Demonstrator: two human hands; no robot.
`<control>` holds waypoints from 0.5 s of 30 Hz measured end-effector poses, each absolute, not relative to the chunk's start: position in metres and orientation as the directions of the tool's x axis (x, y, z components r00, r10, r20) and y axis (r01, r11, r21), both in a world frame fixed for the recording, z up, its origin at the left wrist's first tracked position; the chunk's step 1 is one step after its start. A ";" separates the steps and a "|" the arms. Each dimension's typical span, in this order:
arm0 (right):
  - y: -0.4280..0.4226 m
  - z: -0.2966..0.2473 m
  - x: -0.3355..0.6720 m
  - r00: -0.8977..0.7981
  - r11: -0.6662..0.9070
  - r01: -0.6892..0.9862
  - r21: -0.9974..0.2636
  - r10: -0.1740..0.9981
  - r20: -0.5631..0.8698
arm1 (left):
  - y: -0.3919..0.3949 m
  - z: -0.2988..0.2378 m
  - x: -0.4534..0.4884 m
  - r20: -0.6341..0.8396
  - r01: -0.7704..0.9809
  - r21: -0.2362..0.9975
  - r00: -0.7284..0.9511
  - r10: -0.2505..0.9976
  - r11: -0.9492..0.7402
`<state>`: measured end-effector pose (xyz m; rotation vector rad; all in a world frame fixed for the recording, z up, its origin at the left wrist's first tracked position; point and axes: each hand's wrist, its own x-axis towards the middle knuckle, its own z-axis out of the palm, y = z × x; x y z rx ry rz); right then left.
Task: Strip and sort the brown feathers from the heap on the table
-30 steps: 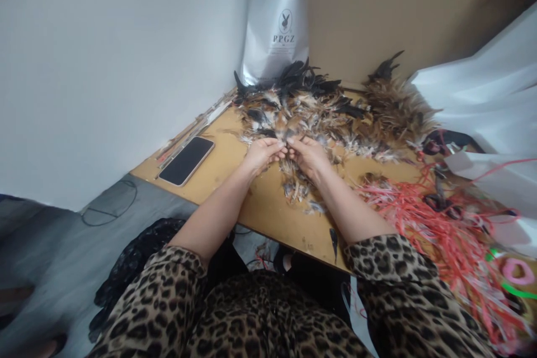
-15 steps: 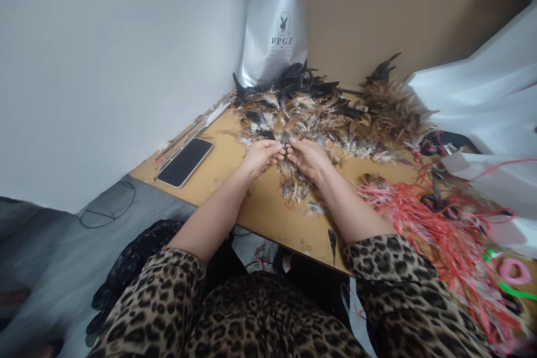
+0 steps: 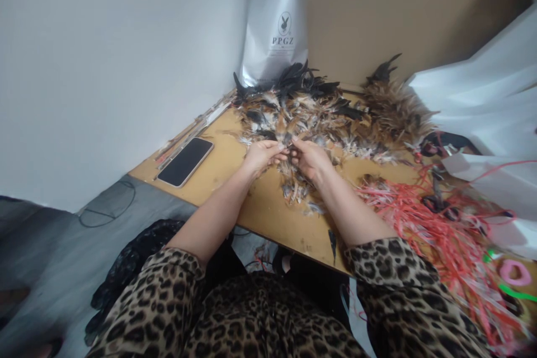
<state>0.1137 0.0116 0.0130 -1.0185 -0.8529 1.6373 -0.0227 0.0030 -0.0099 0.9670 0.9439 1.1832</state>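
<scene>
Sleeves (image 3: 390,265) in leopard print lie closest to me, one on either side of the view, their cuffs folded back above the wrists. Low on the left I see crumpled black material (image 3: 134,268) on the grey floor (image 3: 54,268). Just beyond comes the near edge of the yellow-brown table (image 3: 268,210), with a single dark feather (image 3: 333,243) lying on it, beside my right forearm.

To the right, a tangle of red and white strands (image 3: 423,224) spreads over the tabletop, with a pink ring (image 3: 504,274) and a bright green strip (image 3: 518,293) beside it.

A small heap of loose feathers (image 3: 295,185) sits on the table between my forearms. Just past it, my left hand (image 3: 264,155) and right hand (image 3: 309,159) face each other, nearly touching. Each has thumb and fingers drawn to a narrow pinch on a little feather tuft (image 3: 287,139) between them; from here I cannot tell how many feathers are in it. Well to the left, a phone (image 3: 185,162) lies flat, its screen dark.

Behind my fingertips stretches the large feather pile (image 3: 302,112), mixed brown, white and black, and at its right I have a fluffier brown bundle (image 3: 392,106). White sheeting (image 3: 482,89) rises on the far right. Farthest off, a silvery bag (image 3: 274,17) marked PPGZ stands upright in the corner, against the tan wall (image 3: 377,11).
</scene>
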 end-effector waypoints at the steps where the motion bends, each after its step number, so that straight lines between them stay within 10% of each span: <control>1: 0.011 0.012 0.113 -0.154 -0.262 -0.361 -0.895 0.963 -0.220 | 0.003 -0.010 -0.022 -0.079 -0.292 0.949 0.137 0.987 0.116; 15: 0.010 0.009 0.110 -0.124 -0.222 -0.280 -0.934 0.973 -0.194 | 0.001 -0.009 -0.021 -0.076 -0.271 0.954 0.193 0.978 0.128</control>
